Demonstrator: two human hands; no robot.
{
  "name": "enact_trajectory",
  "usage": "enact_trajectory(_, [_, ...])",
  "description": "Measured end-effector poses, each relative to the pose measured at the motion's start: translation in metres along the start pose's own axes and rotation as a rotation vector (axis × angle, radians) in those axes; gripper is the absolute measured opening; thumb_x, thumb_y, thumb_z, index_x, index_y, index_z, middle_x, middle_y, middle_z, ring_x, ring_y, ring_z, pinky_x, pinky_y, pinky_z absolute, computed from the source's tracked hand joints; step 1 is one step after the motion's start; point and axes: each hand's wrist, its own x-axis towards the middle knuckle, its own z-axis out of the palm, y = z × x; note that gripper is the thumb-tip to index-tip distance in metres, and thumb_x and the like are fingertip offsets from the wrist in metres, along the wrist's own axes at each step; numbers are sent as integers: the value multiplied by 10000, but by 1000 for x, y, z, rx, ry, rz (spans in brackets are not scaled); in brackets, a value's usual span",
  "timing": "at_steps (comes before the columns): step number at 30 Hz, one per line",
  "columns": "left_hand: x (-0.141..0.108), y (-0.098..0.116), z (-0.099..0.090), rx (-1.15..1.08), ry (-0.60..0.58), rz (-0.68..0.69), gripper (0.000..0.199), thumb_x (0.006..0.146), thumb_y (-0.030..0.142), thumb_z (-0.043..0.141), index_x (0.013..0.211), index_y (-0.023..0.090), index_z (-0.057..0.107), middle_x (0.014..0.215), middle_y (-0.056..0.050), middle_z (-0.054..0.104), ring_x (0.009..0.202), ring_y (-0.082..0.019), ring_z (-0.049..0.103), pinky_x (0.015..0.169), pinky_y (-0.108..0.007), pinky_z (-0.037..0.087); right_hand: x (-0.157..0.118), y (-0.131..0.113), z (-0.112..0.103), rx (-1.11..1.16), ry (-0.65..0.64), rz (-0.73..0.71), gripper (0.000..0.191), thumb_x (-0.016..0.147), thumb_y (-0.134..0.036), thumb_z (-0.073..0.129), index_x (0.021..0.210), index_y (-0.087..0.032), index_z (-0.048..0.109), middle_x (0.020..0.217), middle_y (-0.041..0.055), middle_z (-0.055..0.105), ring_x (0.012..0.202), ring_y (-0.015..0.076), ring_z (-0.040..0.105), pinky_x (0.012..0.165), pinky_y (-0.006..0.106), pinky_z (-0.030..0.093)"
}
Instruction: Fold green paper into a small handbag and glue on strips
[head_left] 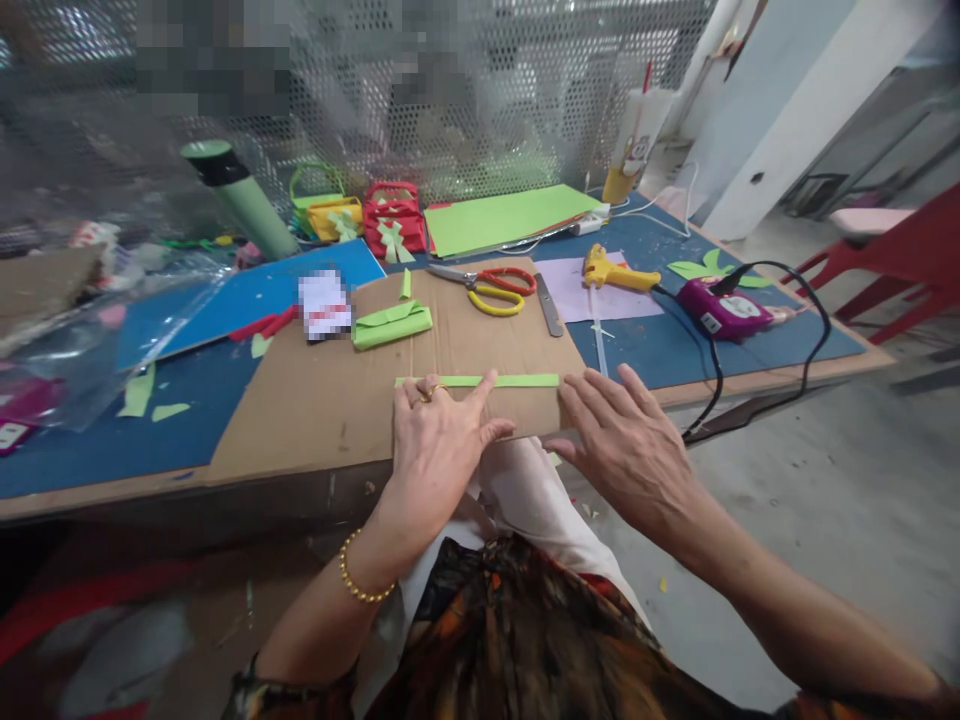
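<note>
A narrow light-green paper strip (529, 381) lies across the brown cardboard sheet (300, 410) near the table's front edge. My left hand (441, 432) presses on the strip's left part, its fingers spread and the index finger stretched along it. At the strip's right end, my right hand (624, 438) rests with fingers extended and thumb apart. Neither hand grips anything. Behind them on the cardboard are a folded green paper piece (394, 326), scissors (495, 290) with red and yellow handles, and a flat metal blade (550, 305).
A yellow glue gun (619, 272) lies on purple paper at the right, its black cord running to a purple box (724, 308). Small paper bags (394, 222), a green bottle (244, 205), green sheets (514, 218) and a drink cup (637, 145) stand along the back.
</note>
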Motion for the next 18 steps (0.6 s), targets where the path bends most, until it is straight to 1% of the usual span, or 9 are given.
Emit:
enact_trajectory(2, [0,0,1,-2,17,1,674,989,646,534,1598,358,517,1134,-234,731,1141,-427,690,996,-565,499,5,-1,-6,4,40,19,608,1064,-530,494,1330,-16,680,1378,293,700,1323,420,649,1211,630,422])
enact_trajectory(4, [0,1,3,16,33,0,670,994,651,522,1599,362,515,1145,-238,731,1141,-427,692,997,-564,498,14,-5,-3,60,77,-8,664,1050,-556,520,1425,-18,621,1505,301,609,1455,425,544,1256,640,367])
enact_trajectory(6, [-1,2,3,37,35,0,666,1003,659,491,1604,372,505,1162,-242,731,1154,-431,693,999,-560,497,25,-11,9,160,43,-103,722,1052,-586,498,1523,-40,544,1605,279,518,1545,400,449,1283,627,344])
enact_trajectory(8, [-1,2,3,49,29,0,666,1010,662,468,1612,377,491,1186,-241,731,1175,-434,693,1005,-556,496,33,-16,24,231,-30,-162,781,1054,-602,473,1549,2,505,1611,298,498,1539,400,460,1260,593,404])
enact_trajectory(10, [-2,1,3,53,20,0,674,1012,661,466,1615,362,489,1217,-243,731,1205,-437,688,1022,-557,493,36,-20,37,244,-59,-154,781,1066,-568,465,1541,51,496,1598,324,497,1523,409,480,1245,579,432])
enact_trajectory(13, [-6,-7,4,38,28,-3,702,1014,640,504,1594,246,538,1266,-265,728,1263,-427,669,1088,-561,465,35,-22,43,236,-54,-141,715,1081,-507,465,1505,65,530,1579,325,520,1512,410,494,1242,577,437])
enact_trajectory(15, [-10,-15,6,24,67,-6,707,1005,617,554,1537,154,602,1288,-284,725,1305,-424,647,1154,-578,416,34,-21,42,233,-40,-153,693,1079,-495,479,1480,65,554,1555,322,549,1494,413,517,1231,579,451])
enact_trajectory(16, [-11,-20,7,22,97,-13,701,995,612,581,1496,126,640,1292,-292,724,1332,-433,629,1180,-593,389,34,-21,41,229,-34,-156,694,1074,-495,494,1476,67,557,1548,323,557,1487,416,524,1227,583,455])
enact_trajectory(18, [-14,-29,12,27,159,-33,686,970,620,620,1423,113,703,1297,-295,724,1381,-464,586,1201,-624,357,33,-20,41,217,-25,-160,707,1056,-500,535,1476,69,555,1544,326,559,1483,423,527,1224,587,459])
